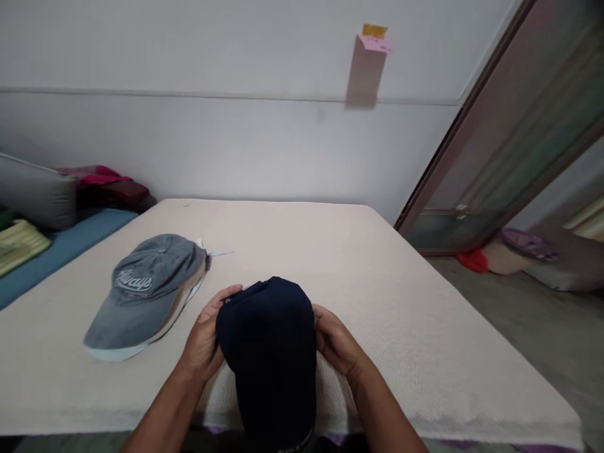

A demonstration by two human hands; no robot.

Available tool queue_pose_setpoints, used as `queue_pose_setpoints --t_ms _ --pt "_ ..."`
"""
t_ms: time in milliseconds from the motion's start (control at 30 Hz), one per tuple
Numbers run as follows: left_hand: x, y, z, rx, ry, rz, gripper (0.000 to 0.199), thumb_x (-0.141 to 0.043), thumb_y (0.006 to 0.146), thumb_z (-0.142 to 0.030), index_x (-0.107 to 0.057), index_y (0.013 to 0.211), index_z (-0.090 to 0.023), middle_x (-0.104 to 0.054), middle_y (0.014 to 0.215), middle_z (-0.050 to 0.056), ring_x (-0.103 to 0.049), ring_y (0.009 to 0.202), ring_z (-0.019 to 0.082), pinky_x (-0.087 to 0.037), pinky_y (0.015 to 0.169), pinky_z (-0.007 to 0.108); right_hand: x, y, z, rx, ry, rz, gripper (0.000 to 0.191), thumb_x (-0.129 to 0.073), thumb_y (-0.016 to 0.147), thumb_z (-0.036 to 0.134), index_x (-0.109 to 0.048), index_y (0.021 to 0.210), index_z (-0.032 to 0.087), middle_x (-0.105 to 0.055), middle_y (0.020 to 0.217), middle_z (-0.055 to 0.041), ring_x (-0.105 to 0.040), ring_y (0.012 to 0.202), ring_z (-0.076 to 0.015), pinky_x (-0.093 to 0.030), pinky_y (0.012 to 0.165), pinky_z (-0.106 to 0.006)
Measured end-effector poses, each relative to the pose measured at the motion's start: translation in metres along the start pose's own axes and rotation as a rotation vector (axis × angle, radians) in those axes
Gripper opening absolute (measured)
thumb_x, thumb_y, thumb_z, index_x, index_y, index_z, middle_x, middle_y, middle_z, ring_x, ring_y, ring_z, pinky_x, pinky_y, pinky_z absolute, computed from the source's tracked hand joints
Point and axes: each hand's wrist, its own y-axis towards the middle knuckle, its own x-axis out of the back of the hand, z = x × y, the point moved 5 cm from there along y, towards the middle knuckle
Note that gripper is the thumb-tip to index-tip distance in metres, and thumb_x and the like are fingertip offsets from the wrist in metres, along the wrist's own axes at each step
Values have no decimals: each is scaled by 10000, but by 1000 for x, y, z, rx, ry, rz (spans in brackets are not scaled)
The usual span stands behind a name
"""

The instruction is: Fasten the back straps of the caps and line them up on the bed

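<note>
Dark navy cap (pixel 274 352) between both hands' grip (pixel 268 333)

Left forearm (pixel 163 412): bare, slanting up and inward from the lower edge of the view
Left wrist (pixel 191 371): in line with the forearm, without a sharp bend
Left hand (pixel 204 333): curved inward, its upper fingers (pixel 230 292) reaching toward the middle, the rest partly hidden
Right forearm (pixel 387 409): bare, slanting up and inward from the opposite side
Right wrist (pixel 359 371): nearly straight
Right hand (pixel 337 340): turned inward, fingers (pixel 324 314) bent, tips partly hidden
Both hands: apart, facing each other, at roughly equal height, in a holding pose
</note>
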Motion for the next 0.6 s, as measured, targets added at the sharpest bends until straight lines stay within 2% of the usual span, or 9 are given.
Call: queue_pose_setpoints --t_ms 33,133,233,333,467,533,600 --pt "-6 -3 -1 -9 71 57 421 -741 625 -151 -672 1039 -180 -731 864 48 -658 677 162 -514 636 217 0 2 2 31 30 -39 152 -644 707 223 -691 845 179 -667 904 -52 -574 821 -159 -437 761 -273" --pt "-22 -9 0 5 244 174 423 -734 659 -233 -656 1072 -184 -720 938 67 -655 745 199 -501 654 251 4 6 3 56 92 -143 251 -678 713 405 -686 826 181 -666 829 -47 -580 774 -165 -450 724 -286" --pt "-29 -12 4 10 343 209 275 -671 722 -298 -683 969 -179 -717 847 43 -637 708 194 -485 645 268 7 8 1 42 67 -208 206 -762 626 327 -653 707 172 -614 647 2 -517 592 -120 -425 599 -256" --pt "-29 -12 6 0 373 181 214 -693 682 -273 -700 869 -169 -693 699 14 -608 621 178 -477 615 269 11 10 1 37 53 -236 186 -772 610 276 -629 653 166 -560 574 31 -442 506 -82 -378 527 -231" --pt "-29 -7 2 -71 311 82 243 -708 643 -208 -706 883 -177 -716 775 9 -614 651 170 -480 610 252 14 11 10 136 53 -230 172 -716 699 328 -673 747 168 -613 694 -6 -511 615 -107 -408 595 -235" --pt "-30 -5 3 -69 289 53 251 -712 627 -174 -709 877 -175 -722 795 2 -619 668 166 -477 606 238 12 9 14 180 64 -181 199 -667 750 373 -682 800 182 -636 786 -22 -536 697 -125 -422 653 -245" --pt "-28 -1 7 -38 216 35 253 -729 591 -133 -709 841 -170 -721 765 -14 -615 642 146 -476 607 221 4 7 10 119 37 -95 205 -643 773 388 -681 834 196 -641 814 -22 -533 704 -128 -420 659 -252"
